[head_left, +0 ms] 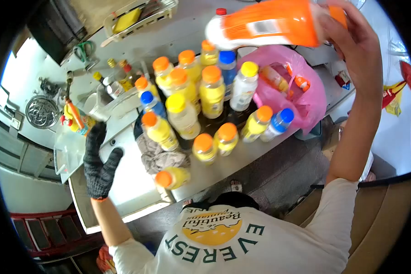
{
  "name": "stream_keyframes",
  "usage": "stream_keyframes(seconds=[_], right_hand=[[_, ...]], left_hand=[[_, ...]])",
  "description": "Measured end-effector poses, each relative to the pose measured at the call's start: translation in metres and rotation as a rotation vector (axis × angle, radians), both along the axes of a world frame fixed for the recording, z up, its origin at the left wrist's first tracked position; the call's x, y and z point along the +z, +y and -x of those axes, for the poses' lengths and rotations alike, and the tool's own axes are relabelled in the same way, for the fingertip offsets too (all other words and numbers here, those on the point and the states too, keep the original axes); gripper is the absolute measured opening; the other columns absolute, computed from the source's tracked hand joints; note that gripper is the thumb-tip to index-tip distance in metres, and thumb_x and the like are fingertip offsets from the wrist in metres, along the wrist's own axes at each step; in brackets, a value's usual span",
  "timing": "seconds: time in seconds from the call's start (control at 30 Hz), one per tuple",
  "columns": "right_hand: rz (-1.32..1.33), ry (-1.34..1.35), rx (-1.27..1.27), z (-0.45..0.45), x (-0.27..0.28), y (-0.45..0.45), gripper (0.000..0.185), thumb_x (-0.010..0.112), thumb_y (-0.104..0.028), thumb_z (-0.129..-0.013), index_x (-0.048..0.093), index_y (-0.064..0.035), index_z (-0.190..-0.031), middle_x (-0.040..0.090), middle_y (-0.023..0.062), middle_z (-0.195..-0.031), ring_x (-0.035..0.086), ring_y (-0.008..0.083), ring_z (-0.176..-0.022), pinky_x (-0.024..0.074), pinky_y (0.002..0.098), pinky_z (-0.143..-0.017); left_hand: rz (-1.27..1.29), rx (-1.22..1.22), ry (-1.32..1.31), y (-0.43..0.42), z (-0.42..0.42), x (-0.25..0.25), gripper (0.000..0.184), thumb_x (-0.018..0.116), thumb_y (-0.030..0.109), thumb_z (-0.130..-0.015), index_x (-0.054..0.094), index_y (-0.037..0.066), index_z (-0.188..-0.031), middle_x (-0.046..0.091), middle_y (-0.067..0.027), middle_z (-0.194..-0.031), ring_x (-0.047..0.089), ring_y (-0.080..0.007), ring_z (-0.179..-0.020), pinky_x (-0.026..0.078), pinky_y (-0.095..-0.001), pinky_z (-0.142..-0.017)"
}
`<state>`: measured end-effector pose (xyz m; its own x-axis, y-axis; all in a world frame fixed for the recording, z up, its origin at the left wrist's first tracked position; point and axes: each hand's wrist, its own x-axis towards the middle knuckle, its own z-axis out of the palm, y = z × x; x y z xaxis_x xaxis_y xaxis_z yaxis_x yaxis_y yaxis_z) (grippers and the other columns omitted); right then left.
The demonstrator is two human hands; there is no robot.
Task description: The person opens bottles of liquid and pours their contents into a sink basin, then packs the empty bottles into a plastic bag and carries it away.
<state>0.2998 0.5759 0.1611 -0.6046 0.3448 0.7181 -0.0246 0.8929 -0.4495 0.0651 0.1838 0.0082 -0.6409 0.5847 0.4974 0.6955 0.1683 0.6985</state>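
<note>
My right hand (351, 36), bare and raised at the upper right, is closed around the orange end of a large orange and white bottle (265, 25). The bottle is tilted nearly sideways, and motion blurs it. My left hand (101, 160) wears a dark knitted glove and is open over the sink side, thumb apart from the fingers, holding nothing. Beyond its fingertips stands a colourful bottle (75, 116). Several drink bottles (212, 93) with orange, yellow and blue caps stand between my hands. One yellow bottle (172, 177) lies tipped at the counter's front edge.
A pink plastic bag (313, 89) with orange-labelled items stands right of the bottles. A crumpled grey cloth (162, 155) lies near the sink (93, 223). At the back is a rack (144, 23) with a yellow sponge (127, 20); green-handled scissors (83, 51) hang at the left.
</note>
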Motion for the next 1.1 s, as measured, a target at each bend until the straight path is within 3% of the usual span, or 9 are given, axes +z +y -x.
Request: stream_keyframes(seconds=[0.17,0.33,0.37,0.43,0.57,0.7,0.8,1.0,1.1], right_hand=[[0.011,-0.072,0.448,0.112,-0.024,-0.21,0.027,0.073,-0.015,-0.066,0.06,-0.0047,-0.088,0.063,0.0048,-0.075,0.062,0.0152,-0.067,0.0481,0.0278,-0.06],[0.098,-0.242,0.436,0.175,-0.11,-0.333,0.037,0.071,-0.038,-0.065,0.057,-0.0059,-0.078,0.057,0.013,-0.055,0.059,0.0282,-0.055,0.0456,0.0339,-0.052],[0.207,-0.08,0.562,0.185,-0.139,-0.343,0.044,0.073,-0.037,-0.064,0.057,-0.0043,-0.088,0.057,0.0106,-0.057,0.058,0.0261,-0.052,0.0456,0.0325,-0.051],[0.498,-0.327,0.612,0.17,-0.163,-0.357,0.078,0.078,-0.034,-0.059,0.039,-0.0036,-0.119,0.058,0.009,-0.076,0.057,0.0203,-0.063,0.0465,0.0294,-0.059],[0.442,-0.208,0.624,0.159,-0.247,-0.4,0.101,0.082,-0.027,-0.051,0.023,0.0008,-0.128,0.048,0.0193,-0.11,0.052,0.0297,-0.1,0.042,0.0346,-0.083],[0.652,-0.207,0.481,0.162,-0.23,-0.418,0.07,0.078,-0.017,-0.049,0.043,-0.0009,-0.107,0.059,0.0147,-0.092,0.059,0.0301,-0.084,0.0476,0.0359,-0.075],[0.816,-0.294,0.848,0.15,-0.235,-0.416,0.06,0.073,-0.012,-0.053,0.044,-0.0032,-0.105,0.06,0.0086,-0.082,0.059,0.0165,-0.07,0.0493,0.0319,-0.066],[1.172,-0.512,1.509,0.15,-0.22,-0.414,0.048,0.072,-0.011,-0.05,0.053,-0.0043,-0.094,0.058,0.0045,-0.08,0.055,0.0115,-0.071,0.045,0.0265,-0.07],[1.126,-0.396,1.448,0.151,-0.205,-0.419,0.055,0.073,-0.013,-0.049,0.051,-0.0041,-0.099,0.058,0.0046,-0.082,0.055,0.0123,-0.073,0.0446,0.0263,-0.071]], left_hand=[[-0.195,-0.287,0.193,-0.011,-0.011,0.029,0.084,0.077,0.028,-0.063,0.031,0.004,-0.129,0.04,-0.014,-0.128,0.039,-0.0229,-0.118,0.03,-0.0361,-0.099],[0.159,-0.198,-0.165,-0.088,0.018,-0.019,0.065,0.073,0.021,-0.064,0.039,0.005,-0.117,0.053,-0.0069,-0.107,0.053,-0.0202,-0.097,0.043,-0.032,-0.085],[-0.111,-0.21,-0.27,-0.096,0.02,-0.048,0.064,0.074,0.019,-0.063,0.04,0.005,-0.114,0.053,-0.0071,-0.103,0.054,-0.0185,-0.093,0.043,-0.0314,-0.084],[-0.117,-0.113,-0.369,-0.123,0.036,-0.093,0.067,0.075,0.017,-0.061,0.04,0.004,-0.116,0.053,-0.007,-0.106,0.053,-0.0192,-0.096,0.042,-0.0313,-0.086],[-0.402,-0.204,-0.773,-0.135,0.027,-0.088,0.066,0.077,0.02,-0.06,0.043,0.002,-0.114,0.055,-0.0085,-0.106,0.052,-0.0194,-0.098,0.04,-0.0305,-0.089],[-0.505,-0.256,-0.526,-0.132,0.013,-0.066,0.068,0.077,0.03,-0.063,0.042,0.003,-0.114,0.055,-0.012,-0.108,0.052,-0.0233,-0.1,0.039,-0.0359,-0.091],[-0.51,-0.533,-0.637,-0.138,0.023,-0.016,0.059,0.075,0.04,-0.062,0.048,0.002,-0.097,0.059,-0.0121,-0.089,0.058,-0.0254,-0.083,0.042,-0.0423,-0.086],[-0.177,-1.785,-0.566,-0.1,0.066,0.033,0.032,0.079,0.019,-0.055,0.055,-0.001,-0.065,0.058,-0.0145,-0.059,0.06,-0.03,-0.055,0.048,-0.0454,-0.061],[-0.397,-1.258,-0.396,-0.128,0.046,0.04,0.025,0.077,0.007,-0.055,0.057,-0.004,-0.063,0.059,-0.0153,-0.058,0.061,-0.0289,-0.055,0.05,-0.0382,-0.055]])
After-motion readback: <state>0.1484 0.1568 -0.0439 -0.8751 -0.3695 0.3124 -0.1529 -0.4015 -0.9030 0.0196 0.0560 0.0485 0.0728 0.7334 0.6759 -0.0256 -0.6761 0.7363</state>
